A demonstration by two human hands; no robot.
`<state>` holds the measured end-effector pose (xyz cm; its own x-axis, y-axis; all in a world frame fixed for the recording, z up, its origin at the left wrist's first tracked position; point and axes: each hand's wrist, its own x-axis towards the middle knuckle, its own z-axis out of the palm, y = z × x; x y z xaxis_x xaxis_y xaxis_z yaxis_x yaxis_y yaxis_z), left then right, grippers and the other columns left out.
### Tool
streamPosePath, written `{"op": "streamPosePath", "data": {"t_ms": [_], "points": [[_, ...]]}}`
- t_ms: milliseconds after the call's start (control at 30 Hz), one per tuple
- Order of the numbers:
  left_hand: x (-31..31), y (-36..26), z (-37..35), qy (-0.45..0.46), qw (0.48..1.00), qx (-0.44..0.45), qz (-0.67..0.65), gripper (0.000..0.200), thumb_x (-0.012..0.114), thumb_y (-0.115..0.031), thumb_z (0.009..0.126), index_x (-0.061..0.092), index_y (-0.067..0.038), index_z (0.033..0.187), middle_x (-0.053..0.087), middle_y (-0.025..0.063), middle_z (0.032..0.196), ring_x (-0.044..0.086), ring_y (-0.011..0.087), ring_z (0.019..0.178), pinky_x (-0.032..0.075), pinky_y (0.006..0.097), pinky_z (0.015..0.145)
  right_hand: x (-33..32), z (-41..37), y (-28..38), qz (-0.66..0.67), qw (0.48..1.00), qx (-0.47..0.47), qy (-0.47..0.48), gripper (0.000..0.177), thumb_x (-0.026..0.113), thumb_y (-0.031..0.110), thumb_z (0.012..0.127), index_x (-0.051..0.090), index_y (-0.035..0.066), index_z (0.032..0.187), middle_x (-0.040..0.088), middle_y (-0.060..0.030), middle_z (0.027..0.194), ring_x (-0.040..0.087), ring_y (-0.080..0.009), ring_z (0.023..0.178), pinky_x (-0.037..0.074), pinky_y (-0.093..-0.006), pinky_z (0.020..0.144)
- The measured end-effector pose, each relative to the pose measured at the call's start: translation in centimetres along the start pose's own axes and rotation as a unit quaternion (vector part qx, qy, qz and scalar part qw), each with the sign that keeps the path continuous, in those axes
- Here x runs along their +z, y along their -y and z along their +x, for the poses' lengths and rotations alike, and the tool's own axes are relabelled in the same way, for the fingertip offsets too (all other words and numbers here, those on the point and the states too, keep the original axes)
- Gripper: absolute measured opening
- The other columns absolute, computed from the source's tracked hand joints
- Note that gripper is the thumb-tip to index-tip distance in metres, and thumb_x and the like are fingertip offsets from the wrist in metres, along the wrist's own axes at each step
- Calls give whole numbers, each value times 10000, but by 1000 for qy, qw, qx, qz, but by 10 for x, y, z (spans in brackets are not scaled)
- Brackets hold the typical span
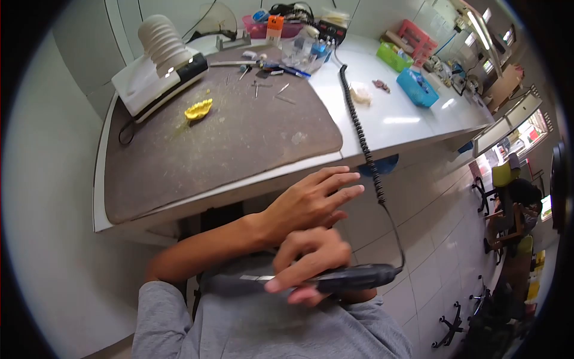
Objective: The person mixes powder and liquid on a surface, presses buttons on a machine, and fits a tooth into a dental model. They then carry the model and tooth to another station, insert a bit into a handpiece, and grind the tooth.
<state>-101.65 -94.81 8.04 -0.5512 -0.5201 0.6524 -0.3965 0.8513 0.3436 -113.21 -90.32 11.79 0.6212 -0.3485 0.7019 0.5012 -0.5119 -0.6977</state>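
Note:
My right hand [314, 257] is closed around a black rotary handpiece [359, 277] held in front of my grey shirt. The tool lies nearly level, and its tip end on the left is blurred. A coiled black cord [359, 128] runs from its rear end up to the bench. Just above, my left hand [317, 194] hovers past the bench's front edge with its fingers stretched out and nothing in them. On the brown mat [257, 155] sits a yellow tooth-shaped dental piece [198, 110], apart from both hands.
A white machine with a ribbed hose [162, 42] stands at the back left of the bench. Several small tools [257, 87] lie along the mat's far edge. Blue [417, 88] and green baskets [394, 55] stand farther right. Wheeled chairs [451, 326] are on the tiled floor.

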Motion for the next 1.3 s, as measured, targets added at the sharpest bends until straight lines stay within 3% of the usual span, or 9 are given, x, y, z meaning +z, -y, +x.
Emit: {"op": "streamPosePath", "data": {"t_ms": [233, 300, 467, 567, 733, 1000, 1100, 1167, 1300], "points": [[-15, -65, -82, 77, 979, -154, -111, 228, 710, -144, 845, 674, -9, 1026, 677, 124, 926, 663, 270, 848, 531, 359, 748, -76, 4, -35, 66, 959, -94, -258, 450, 619, 415, 969, 651, 7, 1154, 637, -82, 791, 570, -138, 599, 453, -252, 543], [-41, -99, -73, 1, 975, -37, -219, 166, 739, -132, 850, 706, -27, 974, 660, 92, 770, 667, 210, 705, 537, 325, 662, -99, 33, -58, 34, 955, -12, -293, 398, 619, 357, 979, 663, -12, 1124, 639, -90, 795, 575, -126, 568, 447, -217, 530], [-38, -138, -67, -312, 846, 112, -418, 102, 716, -109, 893, 680, -13, 900, 654, 111, 763, 653, 188, 677, 573, 341, 704, -103, 66, -97, -8, 936, 189, -298, 315, 661, 317, 960, 701, 24, 1068, 645, -40, 757, 567, -69, 584, 430, -190, 532], [-46, -130, -70, -246, 785, 129, -554, 166, 594, -184, 987, 691, -53, 1022, 667, 101, 815, 619, 222, 634, 546, 402, 692, -104, 66, -106, -65, 928, 238, -278, 306, 668, 321, 953, 697, 32, 1049, 611, -8, 707, 528, -51, 578, 389, -188, 523], [-29, -138, -59, -443, 713, 153, -523, 72, 592, -120, 976, 622, -56, 988, 608, 119, 809, 611, 233, 671, 531, 389, 666, -103, 63, -104, -101, 920, 236, -296, 285, 701, 296, 932, 712, 18, 989, 632, -31, 695, 562, -54, 576, 431, -185, 536], [-59, -121, -82, -434, 676, 174, -569, 151, 558, -149, 1001, 605, -38, 1092, 598, 184, 957, 609, 293, 787, 525, 433, 715, -96, 65, -101, -129, 909, 226, -326, 307, 688, 283, 947, 691, -16, 1017, 615, -23, 693, 545, -55, 569, 426, -173, 546], [-83, -102, -87, -457, 695, 147, -535, 183, 527, -149, 1015, 602, -45, 1145, 580, 214, 1065, 614, 294, 829, 548, 448, 750, -97, 65, -102, -133, 902, 242, -331, 324, 691, 290, 945, 682, -22, 1033, 605, -23, 696, 534, -60, 572, 420, -182, 548], [-98, -72, -86, -430, 781, 163, -423, 130, 729, -20, 828, 657, 59, 901, 633, 164, 770, 650, 261, 759, 576, 387, 702, -96, 65, -101, -142, 898, 235, -345, 335, 695, 301, 940, 683, -22, 1027, 601, -24, 697, 536, -66, 577, 418, -187, 549], [-125, -51, -76, -375, 855, 53, -353, 105, 638, -53, 931, 544, -20, 898, 609, 183, 864, 646, 258, 733, 581, 417, 698, -93, 66, -100, -163, 895, 233, -343, 361, 706, 324, 928, 692, -20, 1038, 601, -28, 697, 535, -72, 589, 410, -189, 559]]}}
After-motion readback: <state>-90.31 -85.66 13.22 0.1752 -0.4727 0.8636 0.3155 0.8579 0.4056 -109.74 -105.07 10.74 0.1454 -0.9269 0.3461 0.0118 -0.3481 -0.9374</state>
